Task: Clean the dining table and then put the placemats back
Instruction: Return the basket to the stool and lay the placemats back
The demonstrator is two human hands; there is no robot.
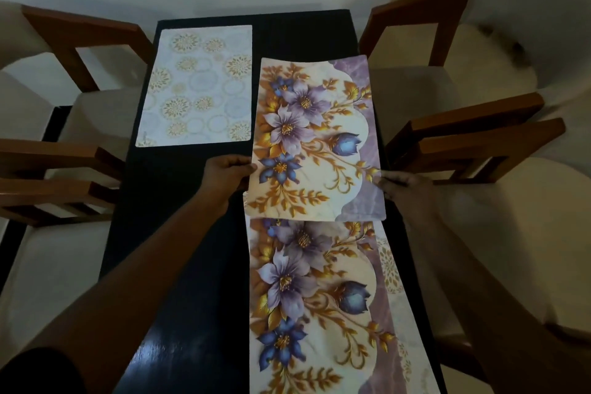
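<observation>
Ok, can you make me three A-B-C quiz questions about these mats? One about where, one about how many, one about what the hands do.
1. Where is the pale gold-circle mat? A. far left of the table B. on a chair C. on the floor
2. How many flower mats show? A. one B. two C. four
3. What holds the far flower mat? A. nothing B. one hand C. both hands
Answers: 1 A, it lies flat there. 2 B, the far one and the near flower mat. 3 C, the left hand and right hand pinch its side edges.
</observation>
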